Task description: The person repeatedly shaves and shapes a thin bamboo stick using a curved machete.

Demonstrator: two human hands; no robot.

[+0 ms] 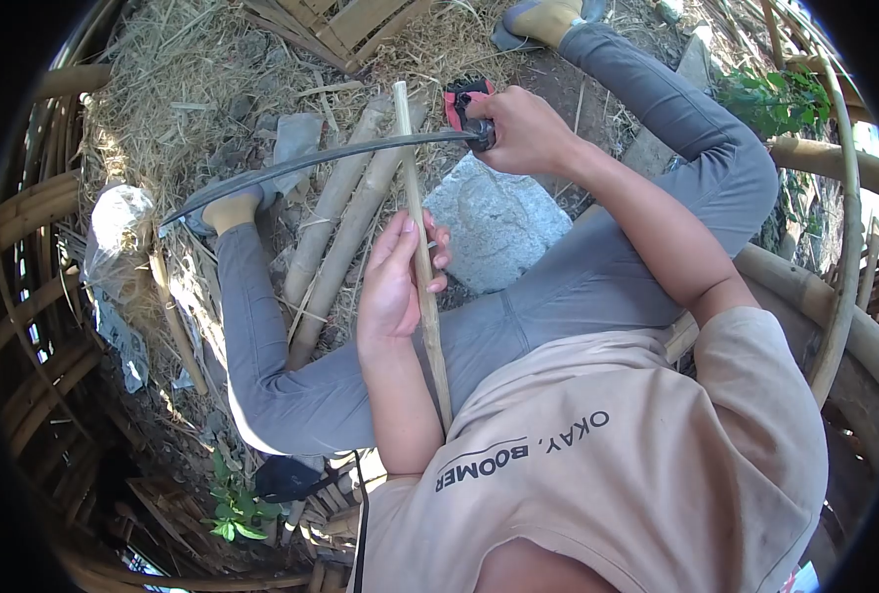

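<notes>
My left hand (405, 267) is closed around a split bamboo stick (424, 306), which runs from my lap up between my legs. My right hand (523, 128) grips the dark handle of a machete (311, 158). Its long, slightly curved blade points left and crosses the stick near the upper end, overlapping it in this view. Right at the fingers of the right hand is a red and black object (467, 97), partly hidden by them.
Between my legs sits a grey stone block (499, 222). Two bamboo poles (345, 237) lie left of it. Straw (172, 89) covers the ground, with a clear plastic bag (121, 232) at the left. Bamboo fencing (39, 212) curves around both sides.
</notes>
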